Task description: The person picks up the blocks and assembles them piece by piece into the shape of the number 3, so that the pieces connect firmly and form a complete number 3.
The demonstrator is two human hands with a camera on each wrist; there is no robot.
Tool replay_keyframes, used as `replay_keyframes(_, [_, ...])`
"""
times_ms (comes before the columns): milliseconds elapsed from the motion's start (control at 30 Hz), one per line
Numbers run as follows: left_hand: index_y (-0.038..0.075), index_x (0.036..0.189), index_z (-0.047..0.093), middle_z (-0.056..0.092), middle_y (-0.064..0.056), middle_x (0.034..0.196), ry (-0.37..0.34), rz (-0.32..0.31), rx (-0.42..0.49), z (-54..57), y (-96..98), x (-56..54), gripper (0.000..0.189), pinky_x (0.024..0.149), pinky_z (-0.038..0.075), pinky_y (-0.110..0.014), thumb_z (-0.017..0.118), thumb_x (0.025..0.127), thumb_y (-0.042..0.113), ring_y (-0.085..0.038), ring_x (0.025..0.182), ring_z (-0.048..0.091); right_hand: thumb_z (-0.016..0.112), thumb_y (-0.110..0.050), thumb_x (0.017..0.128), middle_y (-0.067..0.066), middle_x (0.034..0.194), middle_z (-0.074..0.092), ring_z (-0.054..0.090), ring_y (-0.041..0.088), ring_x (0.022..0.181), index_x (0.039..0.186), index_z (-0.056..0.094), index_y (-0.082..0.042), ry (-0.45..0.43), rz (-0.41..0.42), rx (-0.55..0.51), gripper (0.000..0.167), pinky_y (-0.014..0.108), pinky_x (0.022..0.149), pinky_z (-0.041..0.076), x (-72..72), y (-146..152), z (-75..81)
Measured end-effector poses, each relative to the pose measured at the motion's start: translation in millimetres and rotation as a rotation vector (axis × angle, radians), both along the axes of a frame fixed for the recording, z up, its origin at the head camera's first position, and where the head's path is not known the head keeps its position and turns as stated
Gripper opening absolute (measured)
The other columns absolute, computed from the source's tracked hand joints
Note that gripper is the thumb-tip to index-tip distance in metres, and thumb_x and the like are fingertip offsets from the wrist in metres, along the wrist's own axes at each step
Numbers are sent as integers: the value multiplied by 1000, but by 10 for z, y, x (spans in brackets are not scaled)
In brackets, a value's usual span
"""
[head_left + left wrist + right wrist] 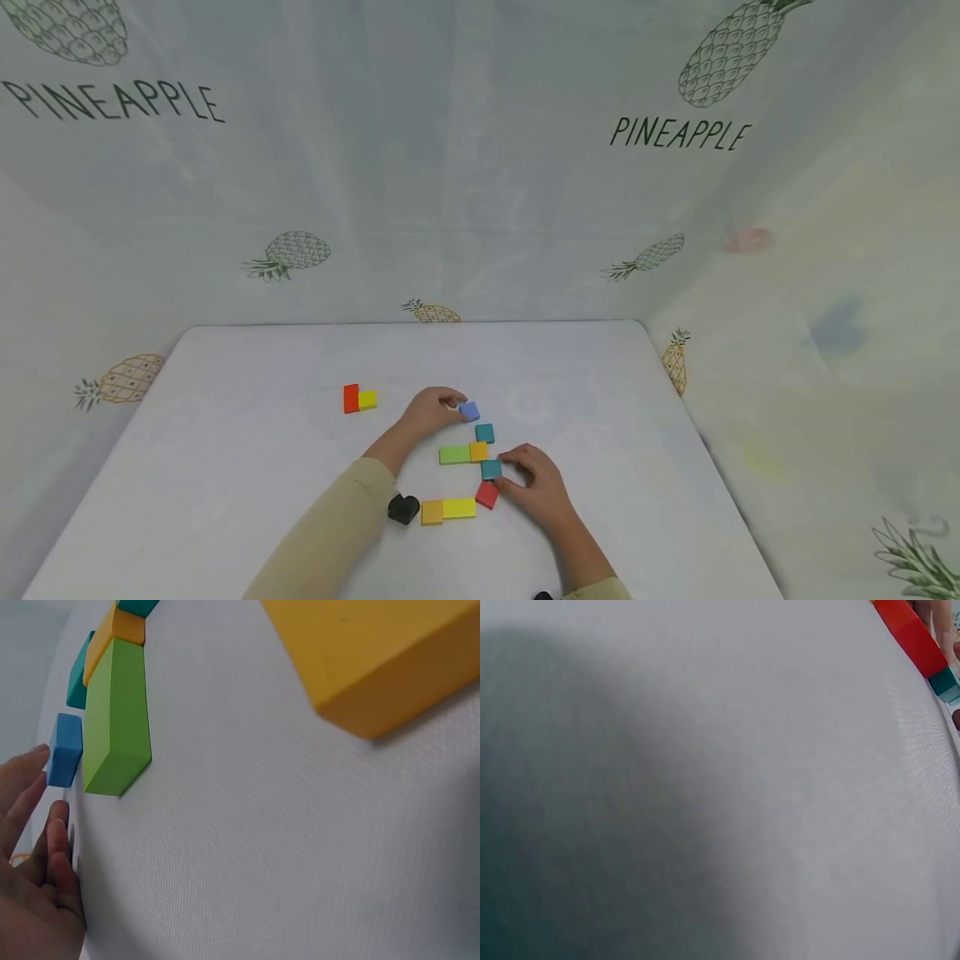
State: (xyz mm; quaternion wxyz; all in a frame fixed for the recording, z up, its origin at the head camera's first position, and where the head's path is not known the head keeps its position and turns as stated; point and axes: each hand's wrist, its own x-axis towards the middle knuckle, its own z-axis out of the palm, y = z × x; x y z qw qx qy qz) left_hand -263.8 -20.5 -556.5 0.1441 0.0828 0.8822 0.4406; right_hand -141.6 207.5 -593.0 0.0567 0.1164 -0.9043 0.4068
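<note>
In the head view my left hand (433,410) reaches in from the left, its fingertips pinching at the left edge of a blue block (469,412). The left wrist view has the blue block (66,750) just beyond the green block, with fingers beside it. My right hand (538,485) curves thumb and index finger around the right side of a teal block (491,470). Directly below that lies a red block (487,495). An orange block (478,452) joins the teal block to a green block (454,455). Another teal block (485,433) sits between blue and orange.
Nearer me, an orange block (432,512) meets a yellow block (459,507). A red block (351,398) and a yellow block (367,400) stand together at the left. The white table (615,392) meets pineapple-printed cloth (480,167) at the back.
</note>
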Motion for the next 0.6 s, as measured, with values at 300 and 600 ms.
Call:
replay_keyframes(300, [17, 101, 77, 63, 4, 91, 31, 20, -14, 14, 10, 15, 17, 79, 48, -36, 77, 84, 18, -16, 86, 55, 78, -32, 82, -20, 98, 60, 54, 4, 88, 106, 71, -26, 2, 1, -2, 26, 28, 79, 50, 1, 2, 7])
replay_keyframes(600, [21, 101, 77, 64, 4, 92, 32, 46, -113, 88, 129, 57, 18, 81, 48, -37, 78, 83, 26, -17, 89, 57, 78, -34, 82, -20, 99, 60, 53, 4, 87, 105, 71, -26, 10, 9, -5, 26, 27, 78, 50, -18, 13, -19])
